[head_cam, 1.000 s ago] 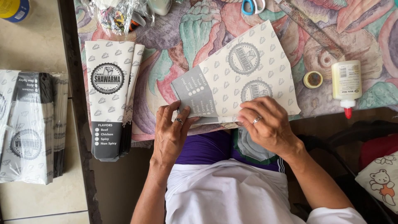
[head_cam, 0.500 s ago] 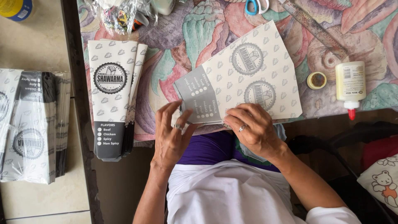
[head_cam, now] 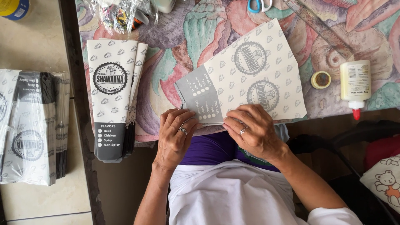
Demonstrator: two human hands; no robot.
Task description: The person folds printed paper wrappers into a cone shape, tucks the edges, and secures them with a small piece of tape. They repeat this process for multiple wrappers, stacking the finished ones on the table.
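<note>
A flat printed paper sheet point(head_cam: 254, 75), white with leaf marks, round stamps and a grey band, lies on the table's near edge. My left hand point(head_cam: 175, 135) grips its near-left grey corner, fingers curled over the edge. My right hand point(head_cam: 252, 131) presses and holds the near edge next to it, fingers bent, a ring on one finger. A stack of finished folded paper sleeves point(head_cam: 111, 98) lies to the left of my left hand on the table.
A patterned tablecloth point(head_cam: 175, 54) covers the table. A white glue bottle with red tip point(head_cam: 355, 85) and a small tape roll point(head_cam: 321, 79) lie at right. Scissors point(head_cam: 258, 5) and a ruler point(head_cam: 318, 27) lie at the back. More wrapped sleeves point(head_cam: 31, 125) rest on the floor at left.
My right hand has slid left along the sheet's near edge toward my left hand. The sheet has shifted slightly.
</note>
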